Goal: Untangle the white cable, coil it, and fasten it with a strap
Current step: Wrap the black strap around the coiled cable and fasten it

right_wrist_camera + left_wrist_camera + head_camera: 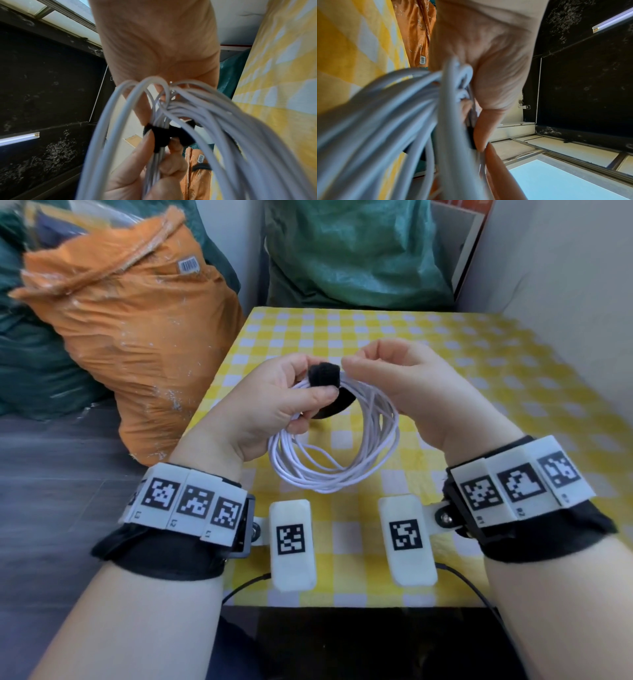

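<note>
The white cable (335,474) is wound into a loose coil and hangs in the air above the yellow checked table (479,378). My left hand (301,392) grips the top of the coil, thumb pressed on a black strap (323,375) wrapped around the bundle. The strap's loose tail hangs behind the coil. My right hand (352,364), fingers curled, pinches at the strap's right side. In the right wrist view the strap (163,136) circles the strands of cable (223,128), with the left hand's fingers (137,169) below it. The left wrist view shows blurred cable (385,121) beside the palm.
An orange sack (137,330) stands left of the table and a green sack (352,251) behind its far edge. A pale wall (565,285) runs along the right side. Thin black wires (246,583) cross the table's near edge.
</note>
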